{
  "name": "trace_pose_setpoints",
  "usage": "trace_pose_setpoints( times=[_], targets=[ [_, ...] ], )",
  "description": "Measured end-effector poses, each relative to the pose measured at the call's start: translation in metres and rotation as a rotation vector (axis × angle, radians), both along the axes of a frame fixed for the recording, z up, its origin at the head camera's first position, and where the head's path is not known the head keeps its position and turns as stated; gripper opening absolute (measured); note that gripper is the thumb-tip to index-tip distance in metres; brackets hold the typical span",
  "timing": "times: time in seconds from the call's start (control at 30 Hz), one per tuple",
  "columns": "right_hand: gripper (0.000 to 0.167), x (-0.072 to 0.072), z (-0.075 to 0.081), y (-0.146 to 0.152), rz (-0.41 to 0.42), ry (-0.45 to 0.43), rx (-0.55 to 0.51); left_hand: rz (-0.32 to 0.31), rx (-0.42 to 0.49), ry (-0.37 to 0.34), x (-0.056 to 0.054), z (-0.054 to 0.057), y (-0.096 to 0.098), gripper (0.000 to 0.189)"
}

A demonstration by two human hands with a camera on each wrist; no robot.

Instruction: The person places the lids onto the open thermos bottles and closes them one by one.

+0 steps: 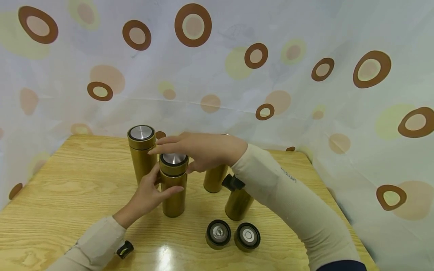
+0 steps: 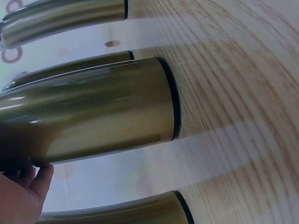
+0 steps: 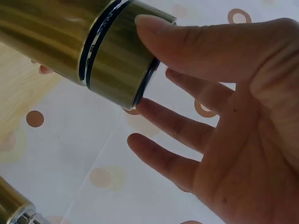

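On the wooden table [image 1: 68, 180] I am seeing four gold bottles. The front bottle [image 1: 174, 206] is standing upright and wearing its lid [image 1: 174, 168], so I cannot tell what it is containing. Just behind it, to the left, the rear bottle [image 1: 143, 162] is also standing with a silver-topped cover on. To the right, the third bottle [image 1: 213, 180] and the fourth bottle [image 1: 238, 206] are standing with upper parts mostly hidden by the right hand [image 1: 207, 148] and its sleeve [image 1: 288, 195]. Nearer to me, a first loose lid [image 1: 218, 234] and a second loose lid [image 1: 248, 237] are lying side by side, undersides facing up.

The left hand [image 1: 148, 194] is gripping the front bottle, its thumb lying across the front. The right hand is reaching over the lid with fingers spread and nearly straight; its thumb is lying along the lid's side, and I cannot tell how firmly it is pressing.

From the right wrist I am noticing a bright ring between bottle and lid, and a bare metal neck [image 3: 29, 217] on another bottle, which the head view is hiding. The left wrist is showing me the dark base rim [image 2: 174, 100] of the front bottle.
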State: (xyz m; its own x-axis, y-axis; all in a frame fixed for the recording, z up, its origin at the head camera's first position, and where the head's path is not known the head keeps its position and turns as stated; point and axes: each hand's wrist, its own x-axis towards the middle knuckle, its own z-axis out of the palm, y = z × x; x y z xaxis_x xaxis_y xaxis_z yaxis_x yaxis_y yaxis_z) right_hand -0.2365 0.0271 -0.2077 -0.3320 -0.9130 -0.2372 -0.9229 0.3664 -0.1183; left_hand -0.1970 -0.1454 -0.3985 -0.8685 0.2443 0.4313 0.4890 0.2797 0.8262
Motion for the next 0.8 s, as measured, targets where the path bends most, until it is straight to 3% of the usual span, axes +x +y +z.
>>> trace_pose_setpoints(
  times=[0.2,0.47,0.8],
  targets=[
    [0.065,-0.003,-0.002,-0.007,0.044,0.011,0.006,-0.003,-0.003,0.017,0.000,-0.002,0.000,0.071],
    [0.062,0.001,-0.003,-0.011,-0.026,0.038,0.013,-0.008,-0.010,0.022,0.000,-0.002,-0.001,0.076],
    [0.029,0.005,-0.010,-0.017,-0.160,0.235,-0.063,-0.027,0.006,0.015,0.000,-0.002,-0.001,0.067]
  ],
)
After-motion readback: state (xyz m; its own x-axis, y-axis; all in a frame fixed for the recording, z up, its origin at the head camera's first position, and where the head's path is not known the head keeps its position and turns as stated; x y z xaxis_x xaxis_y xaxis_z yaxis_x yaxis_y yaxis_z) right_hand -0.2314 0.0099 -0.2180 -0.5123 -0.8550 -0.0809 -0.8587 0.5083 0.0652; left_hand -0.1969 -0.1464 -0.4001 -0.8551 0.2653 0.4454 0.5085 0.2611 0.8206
